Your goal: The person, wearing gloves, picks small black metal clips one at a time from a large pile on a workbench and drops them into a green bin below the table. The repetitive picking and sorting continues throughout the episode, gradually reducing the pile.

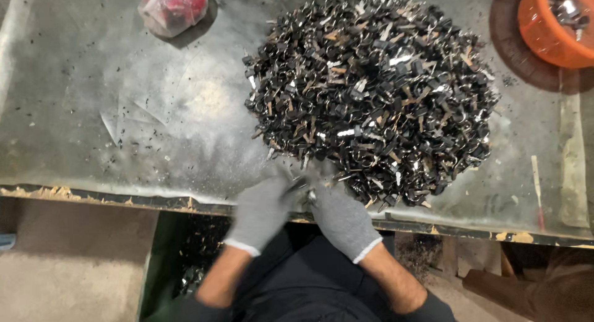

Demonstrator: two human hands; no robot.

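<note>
Both gloved hands blur where they meet at six o'clock: the left hand [261, 212] and right hand [342, 218] smear together, and the small metal piece [303, 191] between their fingertips is too blurred to identify. At one o'clock the orange tub [544, 34] is cut by the top and right edges. At eleven o'clock the plastic bag [171, 7] is cropped by the top edge. Single parts inside the dark heap [371, 93] are too small to tell apart.

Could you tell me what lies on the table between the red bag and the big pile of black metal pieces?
Only bare, dusty table separates the red bag from the pile, in the head view.
</note>
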